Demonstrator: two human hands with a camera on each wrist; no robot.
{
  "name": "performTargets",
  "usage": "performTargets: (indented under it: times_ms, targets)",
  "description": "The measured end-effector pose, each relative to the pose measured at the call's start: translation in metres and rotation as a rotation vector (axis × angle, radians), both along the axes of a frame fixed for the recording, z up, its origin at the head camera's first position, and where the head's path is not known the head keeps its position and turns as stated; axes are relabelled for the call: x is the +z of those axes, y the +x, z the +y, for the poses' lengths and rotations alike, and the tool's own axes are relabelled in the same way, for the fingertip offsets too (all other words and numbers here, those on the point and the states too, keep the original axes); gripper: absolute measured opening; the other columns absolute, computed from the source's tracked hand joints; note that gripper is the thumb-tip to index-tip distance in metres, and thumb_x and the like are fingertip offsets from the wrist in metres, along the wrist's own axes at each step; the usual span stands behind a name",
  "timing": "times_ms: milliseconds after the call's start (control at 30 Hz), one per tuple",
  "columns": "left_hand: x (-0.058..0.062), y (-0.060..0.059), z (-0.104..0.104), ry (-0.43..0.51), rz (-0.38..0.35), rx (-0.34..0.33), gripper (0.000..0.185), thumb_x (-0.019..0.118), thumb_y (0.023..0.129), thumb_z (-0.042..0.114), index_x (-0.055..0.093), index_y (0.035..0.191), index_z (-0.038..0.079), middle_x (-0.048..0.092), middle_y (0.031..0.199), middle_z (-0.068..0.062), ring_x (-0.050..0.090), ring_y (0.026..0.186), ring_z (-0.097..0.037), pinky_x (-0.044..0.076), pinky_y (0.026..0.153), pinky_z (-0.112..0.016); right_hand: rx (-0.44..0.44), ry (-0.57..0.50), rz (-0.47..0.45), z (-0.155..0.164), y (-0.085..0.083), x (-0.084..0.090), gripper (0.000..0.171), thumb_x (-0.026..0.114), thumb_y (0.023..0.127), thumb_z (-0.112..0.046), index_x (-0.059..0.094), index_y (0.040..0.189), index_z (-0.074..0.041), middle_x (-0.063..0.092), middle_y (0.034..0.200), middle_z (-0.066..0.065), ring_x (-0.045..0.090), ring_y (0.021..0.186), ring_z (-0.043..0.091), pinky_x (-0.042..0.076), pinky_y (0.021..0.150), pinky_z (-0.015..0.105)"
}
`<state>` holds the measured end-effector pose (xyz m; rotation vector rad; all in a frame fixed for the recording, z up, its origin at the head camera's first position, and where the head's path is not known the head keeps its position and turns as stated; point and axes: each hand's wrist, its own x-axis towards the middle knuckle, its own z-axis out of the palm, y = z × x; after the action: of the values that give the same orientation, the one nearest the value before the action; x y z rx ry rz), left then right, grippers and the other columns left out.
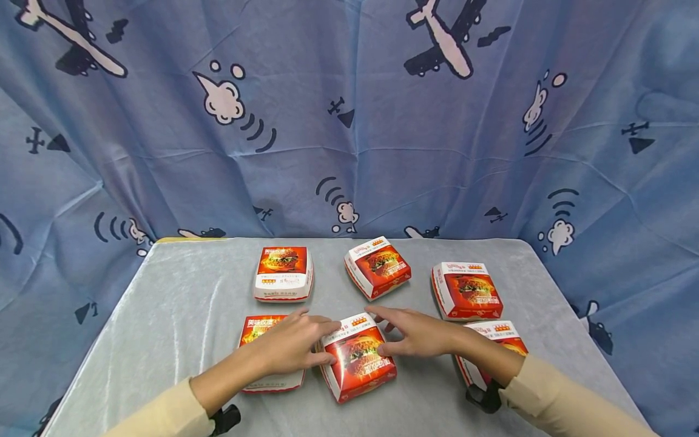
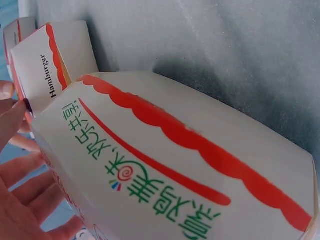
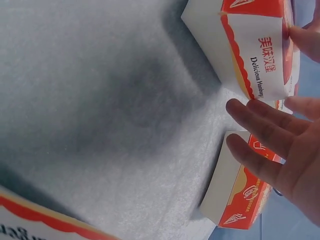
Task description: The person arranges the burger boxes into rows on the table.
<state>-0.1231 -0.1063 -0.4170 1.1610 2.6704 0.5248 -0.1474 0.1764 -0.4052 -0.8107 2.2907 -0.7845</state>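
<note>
A red and white hamburger box [image 1: 357,361] lies turned slightly askew at the front middle, a burger picture on its lid. My left hand [image 1: 289,343] reaches over the front-left hamburger box [image 1: 259,328], its thumb and fingers loosely extended at the middle box's left edge. From the other side, my right hand [image 1: 420,332] has thumb and index fingertip at that box's right and far edges. In the right wrist view, the other right fingers [image 3: 265,125] stretch out straight beside the middle box [image 3: 255,55]. The left wrist view shows the front-left box [image 2: 150,165] close up.
Behind stand a back-left box [image 1: 283,273], a back-middle box [image 1: 378,267] set askew and a back-right box [image 1: 467,291]. The right forearm crosses above a front-right box [image 1: 494,331]. A grey cloth covers the table [image 1: 180,303]; a blue curtain [image 1: 306,121] hangs behind.
</note>
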Motion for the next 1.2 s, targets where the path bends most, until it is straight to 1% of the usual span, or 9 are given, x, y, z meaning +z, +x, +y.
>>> performTargets:
  times_ms: [133, 267, 367, 500, 633, 800, 933, 1100, 1200]
  targets:
    - [-0.0003, 0.0003, -0.0011, 0.034, 0.023, 0.009, 0.041, 0.068, 0.095, 0.032, 0.066, 0.128, 0.008, 0.069, 0.123, -0.005, 0.062, 0.117, -0.017, 0.039, 0.105, -0.055, 0.017, -0.017, -0.009, 0.001, -0.0016, -0.0011, 0.077, 0.07, 0.094, -0.032, 0.031, 0.155, -0.005, 0.055, 0.139, 0.015, 0.06, 0.117, 0.034, 0.049, 0.096, 0.054]
    - [-0.0005, -0.0005, -0.0031, 0.073, 0.043, 0.021, 0.032, 0.066, 0.097, 0.026, 0.068, 0.125, 0.01, 0.07, 0.12, -0.001, 0.063, 0.115, -0.014, 0.039, 0.104, -0.052, 0.031, -0.019, -0.013, 0.0011, -0.0038, -0.0011, 0.07, 0.066, 0.097, -0.029, 0.034, 0.154, -0.005, 0.055, 0.139, 0.015, 0.059, 0.119, 0.035, 0.048, 0.097, 0.054]
    - [-0.0007, -0.0016, -0.0033, 0.078, 0.042, 0.018, 0.034, 0.065, 0.097, 0.025, 0.066, 0.128, 0.011, 0.068, 0.123, -0.002, 0.062, 0.117, -0.015, 0.038, 0.106, -0.052, 0.043, -0.02, -0.01, 0.0005, -0.0058, -0.0013, 0.063, 0.063, 0.098, -0.027, 0.038, 0.152, -0.005, 0.057, 0.137, 0.014, 0.058, 0.12, 0.034, 0.048, 0.097, 0.054]
    - [-0.0011, -0.0026, -0.0021, 0.068, 0.019, 0.0, 0.035, 0.063, 0.099, 0.026, 0.064, 0.132, 0.013, 0.065, 0.128, -0.004, 0.059, 0.121, -0.016, 0.038, 0.106, -0.052, 0.049, -0.025, -0.008, 0.0, -0.0075, -0.0018, 0.057, 0.061, 0.099, -0.025, 0.043, 0.149, -0.005, 0.06, 0.133, 0.014, 0.058, 0.12, 0.034, 0.048, 0.097, 0.054]
    - [-0.0007, -0.0024, -0.0011, 0.046, 0.009, -0.034, 0.039, 0.061, 0.1, 0.027, 0.06, 0.138, 0.015, 0.057, 0.14, -0.008, 0.053, 0.13, -0.021, 0.036, 0.108, -0.052, 0.047, -0.019, 0.006, -0.0009, -0.0082, -0.0041, 0.053, 0.059, 0.1, -0.024, 0.045, 0.147, -0.005, 0.062, 0.131, 0.012, 0.059, 0.119, 0.031, 0.048, 0.098, 0.052]
    - [0.0013, -0.0008, -0.0014, 0.022, -0.011, -0.078, 0.044, 0.06, 0.1, 0.028, 0.056, 0.143, 0.017, 0.046, 0.152, -0.007, 0.045, 0.138, -0.023, 0.033, 0.112, -0.054, 0.047, -0.011, 0.057, -0.0021, -0.0087, -0.006, 0.052, 0.059, 0.101, -0.025, 0.047, 0.145, -0.002, 0.061, 0.133, 0.013, 0.06, 0.118, 0.03, 0.049, 0.096, 0.052]
    - [0.0014, -0.0003, -0.0018, 0.015, 0.001, -0.096, 0.044, 0.063, 0.099, 0.03, 0.058, 0.141, 0.017, 0.047, 0.151, -0.007, 0.045, 0.137, -0.022, 0.034, 0.111, -0.052, 0.031, -0.009, 0.074, -0.0015, -0.0085, -0.0042, 0.054, 0.06, 0.1, -0.028, 0.047, 0.145, -0.001, 0.058, 0.135, 0.015, 0.059, 0.118, 0.032, 0.049, 0.095, 0.053]
    - [0.0, 0.0002, -0.0023, 0.009, 0.039, -0.076, 0.045, 0.067, 0.095, 0.032, 0.062, 0.137, 0.016, 0.053, 0.145, -0.01, 0.049, 0.133, -0.024, 0.037, 0.108, -0.052, 0.008, 0.009, 0.068, -0.0015, -0.0077, 0.0008, 0.058, 0.062, 0.098, -0.034, 0.047, 0.146, -0.004, 0.058, 0.135, 0.015, 0.059, 0.116, 0.032, 0.05, 0.094, 0.052]
    - [-0.0001, 0.0006, -0.0021, -0.001, 0.061, -0.051, 0.045, 0.068, 0.094, 0.035, 0.063, 0.135, 0.017, 0.055, 0.142, -0.009, 0.051, 0.132, -0.023, 0.038, 0.107, -0.052, 0.002, 0.028, 0.071, -0.002, -0.0082, 0.0038, 0.06, 0.064, 0.097, -0.036, 0.048, 0.145, -0.005, 0.06, 0.132, 0.012, 0.059, 0.113, 0.029, 0.051, 0.092, 0.05]
